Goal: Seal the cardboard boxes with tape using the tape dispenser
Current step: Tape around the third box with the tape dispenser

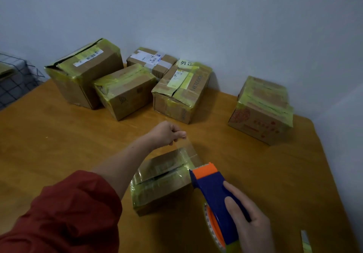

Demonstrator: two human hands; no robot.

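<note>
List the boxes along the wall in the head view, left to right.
Left to right: tall box with barcode label → lower box beside it → small box with white label by the wall → box with yellow label → printed box, standing apart at the right.

Six brown cardboard boxes are counted on one orange-brown wooden table. One blue and orange plastic tape dispenser and one strip of clear tape are seen. Two bare hands are shown, a left hand and a right hand. One black wire basket is counted.
</note>
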